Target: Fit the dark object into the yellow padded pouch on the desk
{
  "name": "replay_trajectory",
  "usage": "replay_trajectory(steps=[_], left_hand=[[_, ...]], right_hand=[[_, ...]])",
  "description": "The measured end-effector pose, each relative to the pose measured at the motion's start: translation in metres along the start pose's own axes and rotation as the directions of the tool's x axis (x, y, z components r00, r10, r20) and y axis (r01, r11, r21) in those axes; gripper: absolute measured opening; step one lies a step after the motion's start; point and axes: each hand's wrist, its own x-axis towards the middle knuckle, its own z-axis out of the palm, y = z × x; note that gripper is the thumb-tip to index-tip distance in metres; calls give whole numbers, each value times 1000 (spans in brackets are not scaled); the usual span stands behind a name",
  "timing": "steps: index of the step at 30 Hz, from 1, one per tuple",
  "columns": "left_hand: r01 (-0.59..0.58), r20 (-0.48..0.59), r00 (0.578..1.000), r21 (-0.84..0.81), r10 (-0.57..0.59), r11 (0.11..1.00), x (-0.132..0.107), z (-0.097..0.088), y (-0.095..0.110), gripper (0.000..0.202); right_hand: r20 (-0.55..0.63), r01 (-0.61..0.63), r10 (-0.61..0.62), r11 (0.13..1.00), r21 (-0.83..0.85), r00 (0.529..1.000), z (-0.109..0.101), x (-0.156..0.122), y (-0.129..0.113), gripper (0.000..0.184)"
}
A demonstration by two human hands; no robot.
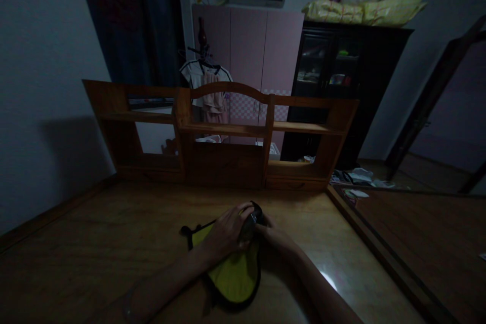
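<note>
Head view: the left hand (228,233) curls around a small dark object (252,223), a yellow cloth (235,276) beneath it on the table (114,243); the right hand (275,235) touches the object's other side, its grip too dim to tell.

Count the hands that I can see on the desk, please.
2. The left hand lies on the yellow cloth; the right hand is beside it, both touching a small dark thing.

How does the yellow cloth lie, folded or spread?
Spread: the yellow cloth lies flat on the desk, dark trim around its edge, under the left hand.
</note>
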Motion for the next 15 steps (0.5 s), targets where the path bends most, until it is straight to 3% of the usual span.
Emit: replay_trajectory(steps=[7,15], left_hand=[[68,15,998,-63,-68,996,-1,3,-5,84],[66,46,997,-41,-64,997,-2,7,-7,88]], right_hand=[[-15,84,-85,996,-38,996,-3,2,8,58],[33,180,-177,970,-164,984,-3,2,11,49]])
